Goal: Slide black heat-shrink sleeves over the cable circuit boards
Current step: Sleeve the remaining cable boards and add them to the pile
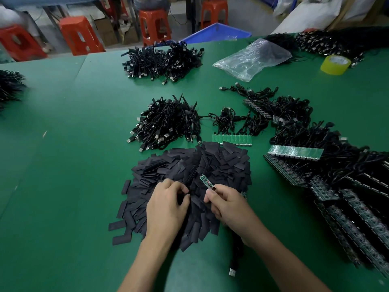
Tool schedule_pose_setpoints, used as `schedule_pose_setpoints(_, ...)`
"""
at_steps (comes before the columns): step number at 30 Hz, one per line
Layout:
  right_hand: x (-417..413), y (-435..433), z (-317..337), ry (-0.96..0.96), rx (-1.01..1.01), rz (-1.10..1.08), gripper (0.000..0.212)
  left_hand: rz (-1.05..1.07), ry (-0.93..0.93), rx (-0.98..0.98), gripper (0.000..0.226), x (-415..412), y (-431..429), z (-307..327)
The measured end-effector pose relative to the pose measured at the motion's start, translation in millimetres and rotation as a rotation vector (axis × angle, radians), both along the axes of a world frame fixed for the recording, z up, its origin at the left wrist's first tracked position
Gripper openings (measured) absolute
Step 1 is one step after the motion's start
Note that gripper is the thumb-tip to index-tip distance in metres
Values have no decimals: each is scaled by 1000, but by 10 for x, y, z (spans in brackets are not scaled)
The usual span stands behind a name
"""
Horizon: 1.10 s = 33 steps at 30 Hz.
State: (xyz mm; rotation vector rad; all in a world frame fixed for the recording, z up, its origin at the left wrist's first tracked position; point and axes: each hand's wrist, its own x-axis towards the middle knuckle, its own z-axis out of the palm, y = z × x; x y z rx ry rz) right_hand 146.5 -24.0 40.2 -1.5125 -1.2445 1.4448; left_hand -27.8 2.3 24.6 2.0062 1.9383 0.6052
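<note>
A big heap of flat black heat-shrink sleeves lies on the green table in front of me. My right hand pinches a small green circuit board at its cable end, the board pointing up and left over the heap. Its black cable runs under my right wrist to a USB plug near the table's front. My left hand rests on the heap with fingers curled, pinching at a black sleeve between the two hands.
Finished cable bundles lie beyond the heap, another pile farther back. Rows of green boards with cables and stacked board strips fill the right side. A clear plastic bag and yellow tape roll sit far right.
</note>
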Motion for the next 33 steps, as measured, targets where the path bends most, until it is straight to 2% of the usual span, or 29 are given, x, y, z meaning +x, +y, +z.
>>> schedule_pose_setpoints(4, -33, 24, -22, -4, -12, -19, 30, -25, -64, 113, 11, -30, -53, -4)
schedule_pose_setpoints(6, -53, 32, -25, 20, -34, -27, 32, -65, -166, 167, 13, -47, -81, 13)
schedule_pose_setpoints(9, -82, 43, -19, 85, -81, -31, 35, -155, -417, 200, 17, -33, -142, 54)
schedule_pose_setpoints(14, -74, 12, -15, 181, -84, -31, 34, -222, -546, 205, 13, -13, -245, 81)
schedule_pose_setpoints(16, -56, -3, -14, 140, -38, -24, 42, -249, -555, 186, 12, -17, -270, 90)
schedule_pose_setpoints(21, 4, -50, -14, -166, 180, 22, 34, -166, -536, 107, 29, -14, -330, 104)
schedule_pose_setpoints(24, 27, -82, 11, -254, 274, 46, 37, -198, -567, 85, 27, -14, -337, 108)
schedule_pose_setpoints(26, 41, -85, 37, -236, 264, 53, 37, -184, -604, 84, 25, -26, -335, 105)
schedule_pose_setpoints(30, 157, -99, 135, -51, 166, 21, 47, -114, -750, 33, 23, -52, -351, 104)
schedule_pose_setpoints(33, 249, -140, 201, -161, 218, 129, 39, -92, -808, -9, 23, -51, -364, 98)
